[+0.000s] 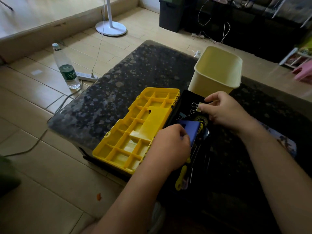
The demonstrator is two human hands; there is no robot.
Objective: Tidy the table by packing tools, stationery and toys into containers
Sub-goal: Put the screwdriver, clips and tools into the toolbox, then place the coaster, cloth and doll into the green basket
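A toolbox lies open on the dark speckled table [135,78]: its yellow ribbed lid [135,130] is folded out to the left, its black body [190,100] is to the right. My left hand [168,147] grips a blue block-shaped object [190,129] over the black body. My right hand [224,108] pinches a pale binder clip [196,107] with silver wire handles, held above the far end of the box. Inside lie a yellow-handled tool [181,176], thin metal pieces and a round yellow part [200,119], mostly in shadow.
A pale yellow bin [217,71] stands on the table just behind the toolbox. On the floor to the left are a water bottle [66,68], a white power strip [87,76] with cables, and a fan base [110,28]. Dark furniture and crates line the far right.
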